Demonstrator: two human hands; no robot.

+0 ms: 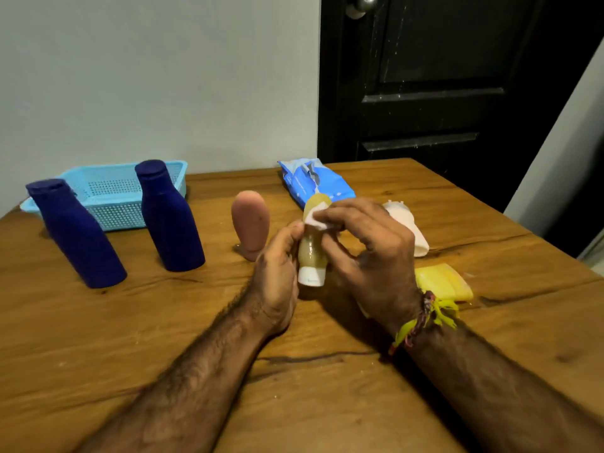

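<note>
Tube [312, 256] of yellowish gel stands upright near the middle of the bench [294, 387], white cap downward; we cannot tell whether the cap touches the wood. Our left hand [277, 276] grips it from nine o'clock, fingers [287, 243] curled round its body. Our right hand [369, 253] comes in from three o'clock, thumb and fingers [330, 217] pinching a small white wipe [318, 220] against the tube's upper end.

Taking the tube as centre, a pink tube [251, 223] stands on its cap at ten o'clock, near. A blue wipes packet [313, 181] lies at twelve o'clock, a white tube [408, 230] lies at two o'clock, partly behind our right hand, and a yellow tube [441, 282] lies at four o'clock beside that wrist. Two dark blue bottles [168, 217] stand at nine o'clock, well apart from the tube, with a light blue basket [114, 194] behind them
</note>
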